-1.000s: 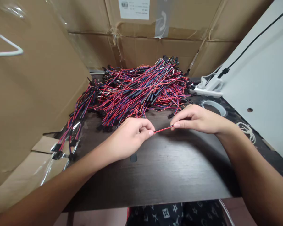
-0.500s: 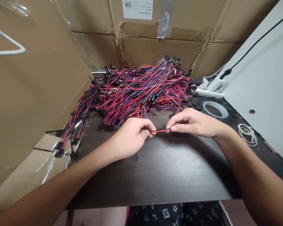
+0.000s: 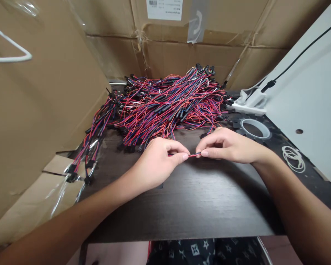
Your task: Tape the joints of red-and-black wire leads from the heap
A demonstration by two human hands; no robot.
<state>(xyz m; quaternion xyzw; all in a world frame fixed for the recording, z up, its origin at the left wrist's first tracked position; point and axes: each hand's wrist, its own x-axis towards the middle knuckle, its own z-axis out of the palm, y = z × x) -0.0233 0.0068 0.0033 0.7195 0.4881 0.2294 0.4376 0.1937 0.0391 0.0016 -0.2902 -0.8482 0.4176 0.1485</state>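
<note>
Between my hands runs a short stretch of thin red-and-black wire (image 3: 194, 154), just above the dark table (image 3: 187, 206). My left hand (image 3: 165, 158) pinches it between thumb and forefinger. On the other side my right hand (image 3: 223, 147) pinches the wire too, its fingertips close to the left ones. Fingers cover both ends of the wire. Behind the hands lies a large pile of wire harnesses (image 3: 165, 106), red, blue and black with black connectors.
More harnesses (image 3: 99, 125) hang over a cardboard flap (image 3: 57, 187) at left. Cardboard boxes (image 3: 165, 55) wall the back and left. At right are a roll of tape (image 3: 269, 132), a coiled pale cord (image 3: 294, 159), a white power strip (image 3: 251, 107) and a white panel (image 3: 311, 92).
My left hand has slid right along the wire, toward my right hand, so less wire shows between them. The whole view has shifted slightly.
</note>
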